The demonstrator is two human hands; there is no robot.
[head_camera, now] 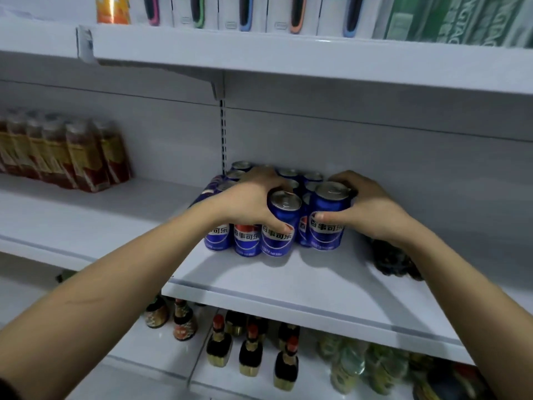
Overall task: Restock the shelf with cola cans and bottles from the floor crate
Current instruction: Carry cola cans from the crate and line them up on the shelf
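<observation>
Several blue cola cans stand in a tight cluster on the white middle shelf (288, 287), against its left upright. My left hand (251, 203) wraps a front can (279, 226) from the left, thumb across its label. My right hand (366, 209) grips the front right can (327, 217) from the right, thumb on its side. Both cans stand upright on the shelf, touching their neighbours. More cans sit behind, partly hidden by my hands. No crate or cola bottles are in view.
Red-brown bottles with yellow labels (66, 154) stand on the shelf to the left. A dark lumpy object (395, 261) lies under my right wrist. Small dark bottles (251, 350) fill the shelf below. Boxed goods (245, 13) line the top shelf.
</observation>
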